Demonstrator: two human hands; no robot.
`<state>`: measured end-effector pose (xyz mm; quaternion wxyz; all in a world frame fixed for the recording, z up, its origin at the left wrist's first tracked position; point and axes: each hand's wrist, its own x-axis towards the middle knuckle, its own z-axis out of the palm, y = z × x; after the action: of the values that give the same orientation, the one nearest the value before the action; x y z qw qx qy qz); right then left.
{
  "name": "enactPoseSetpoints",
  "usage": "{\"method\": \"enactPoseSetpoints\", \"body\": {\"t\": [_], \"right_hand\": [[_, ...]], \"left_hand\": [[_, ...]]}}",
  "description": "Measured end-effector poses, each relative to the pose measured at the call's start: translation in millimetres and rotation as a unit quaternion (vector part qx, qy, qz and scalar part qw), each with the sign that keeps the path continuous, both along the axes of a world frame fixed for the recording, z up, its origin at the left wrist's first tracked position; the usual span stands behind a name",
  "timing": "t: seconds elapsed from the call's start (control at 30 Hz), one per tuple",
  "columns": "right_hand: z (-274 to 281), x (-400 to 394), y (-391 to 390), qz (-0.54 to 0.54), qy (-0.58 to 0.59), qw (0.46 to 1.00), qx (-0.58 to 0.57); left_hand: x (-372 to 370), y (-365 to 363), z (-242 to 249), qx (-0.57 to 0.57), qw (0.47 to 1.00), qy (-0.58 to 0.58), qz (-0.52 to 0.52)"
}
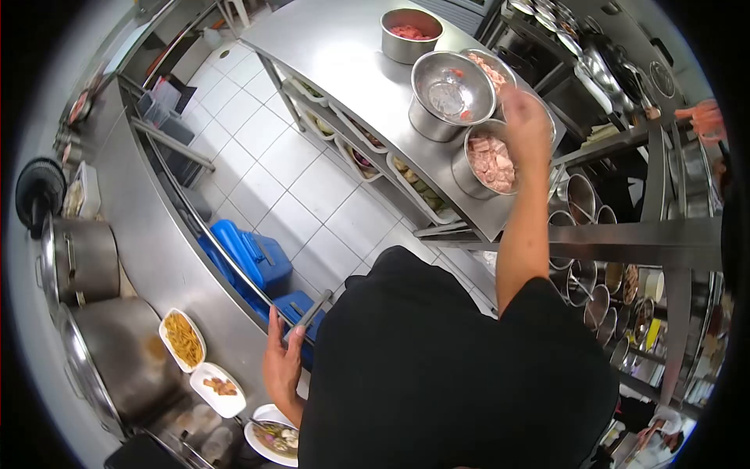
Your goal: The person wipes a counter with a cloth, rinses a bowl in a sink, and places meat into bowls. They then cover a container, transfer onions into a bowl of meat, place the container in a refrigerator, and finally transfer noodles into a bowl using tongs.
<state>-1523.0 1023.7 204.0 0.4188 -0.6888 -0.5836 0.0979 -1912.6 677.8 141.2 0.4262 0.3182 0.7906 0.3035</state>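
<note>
My right hand [528, 129] reaches over the steel table, smeared by motion, at the right side of the containers. Just below it stands a round steel pot of raw pale-pink meat pieces [491, 162]. Behind the hand, a container of chopped meat [488, 69] is partly hidden. Left of the hand, a steel bowl [447, 95] with a few red scraps rests on top of another pot. Down at the left counter's edge, my left hand [283, 361] has its thumb and fingers apart, close to the metal rail [234, 262].
A pot of red meat [411, 33] stands farther along the table [328, 35]. Trays of vegetables [422, 187] sit on the shelf below. Blue bins [254, 254] stand on the tiled floor. The left counter [168, 234] bears large pots [117, 363], a dish of fries [183, 340] and a soup bowl [273, 434].
</note>
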Motion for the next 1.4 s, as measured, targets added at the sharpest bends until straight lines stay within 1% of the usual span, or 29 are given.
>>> {"method": "enactPoseSetpoints", "body": {"t": [0.03,0.07,0.1,0.17,0.2,0.27,0.3,0.37,0.4,0.43,0.5,0.57,0.6,0.63,0.73,0.8,0.83,0.9,0.93,0.97,1.0,1.03,1.07,1.13,1.17,1.2,1.3,1.37,1.4], "right_hand": [[-11.2,47.3,34.6,-0.041,-0.095,0.989,0.104],[-18.3,80.5,53.7,-0.137,-0.164,0.975,0.068],[-26.0,108.3,67.8,-0.23,-0.229,0.946,0.032],[-65.6,157.2,89.6,-0.344,-0.162,0.919,-0.107],[-85.0,175.5,97.3,-0.366,-0.121,0.904,-0.184],[-116.2,208.4,97.8,-0.321,-0.03,0.91,-0.262],[-127.3,223.6,96.7,-0.281,0.015,0.919,-0.275],[-144.7,261.9,91.9,-0.213,0.055,0.931,-0.29],[-140.5,286.4,99.3,-0.191,-0.109,0.92,-0.325],[-143.6,303.1,109.1,-0.176,-0.151,0.919,-0.318],[-137.3,324.9,137.4,-0.156,-0.158,0.931,-0.29],[-118.0,342.1,170.0,-0.158,-0.172,0.935,-0.268],[-105.3,344.6,190.8,-0.157,-0.182,0.937,-0.255],[-88.7,340.6,211.5,-0.154,-0.196,0.938,-0.24],[-29.0,316.3,273.9,-0.105,-0.219,0.956,-0.163],[21.0,270.2,312.0,-0.029,-0.225,0.969,-0.099],[44.9,241.1,333.4,0.022,-0.223,0.972,-0.069],[86.7,156.8,361.2,0.121,-0.221,0.968,-0.014],[105.3,106.9,368.4,0.14,-0.232,0.962,0.007],[120.4,42.6,387.6,0.15,-0.267,0.952,0.008],[121.9,-27.9,394.0,0.139,-0.323,0.934,0.064],[128.2,-95.0,400.6,0.139,-0.382,0.913,0.04],[115.5,-134.3,427.6,0.188,-0.349,0.917,0.038],[101.1,-223.4,451.6,0.3,-0.315,0.899,0.048],[88.8,-263.5,463.0,0.303,-0.326,0.893,0.063],[86.0,-307.0,466.5,0.341,-0.294,0.89,0.068],[70.9,-409.6,493.0,0.389,-0.298,0.871,0.027],[61.4,-448.4,515.1,0.421,-0.259,0.869,0.016],[57.4,-465.8,524.6,0.41,-0.249,0.877,0.017]], "left_hand": [[-7.0,14.9,5.0,0.015,0.999,-0.026,-0.017],[-13.0,27.2,12.3,0.024,0.999,-0.039,-0.022],[-17.1,37.8,20.1,0.039,0.997,-0.063,-0.022],[-24.0,57.4,32.0,0.066,0.992,-0.11,-0.02],[-29.2,64.7,28.2,0.08,0.986,-0.145,-0.019],[-40.7,83.7,22.7,0.069,0.984,-0.149,-0.061],[-48.1,91.4,19.2,0.063,0.984,-0.148,-0.073],[-60.0,115.6,15.9,0.045,0.987,-0.12,-0.102],[-65.4,131.3,19.0,0.04,0.988,-0.101,-0.112],[-71.0,143.3,22.1,0.031,0.99,-0.083,-0.109],[-84.3,172.3,22.5,0.033,0.991,-0.026,-0.127],[-92.0,208.6,37.0,0.022,0.987,0.022,-0.156],[-98.2,226.3,36.8,0.024,0.986,0.021,-0.163],[-102.5,243.9,34.1,0.028,0.983,0.016,-0.179],[-113.0,295.5,21.7,0.045,0.98,0.061,-0.183],[-120.7,323.4,30.7,0.062,0.979,0.062,-0.187],[-121.2,340.4,34.6,0.069,0.975,0.056,-0.205],[-128.2,361.5,34.7,0.071,0.979,0.013,-0.188],[-135.3,370.4,31.7,0.069,0.978,-0.013,-0.197],[-139.8,380.3,26.2,0.069,0.981,-0.023,-0.182],[-148.4,386.0,19.8,0.069,0.983,-0.029,-0.167],[-161.8,391.1,4.6,0.09,0.983,-0.04,-0.152],[-171.3,399.3,5.7,0.088,0.986,-0.089,-0.111],[-199.5,411.7,-12.0,0.086,0.986,-0.109,-0.093],[-216.8,416.9,-19.2,0.086,0.988,-0.112,-0.065],[-238.1,416.9,-20.5,0.088,0.988,-0.116,-0.055],[-305.6,440.1,-28.7,0.094,0.99,-0.101,-0.024],[-342.8,462.5,-14.9,0.067,0.997,-0.032,-0.029],[-362.6,472.6,-5.3,0.045,0.999,-0.001,-0.027]]}}
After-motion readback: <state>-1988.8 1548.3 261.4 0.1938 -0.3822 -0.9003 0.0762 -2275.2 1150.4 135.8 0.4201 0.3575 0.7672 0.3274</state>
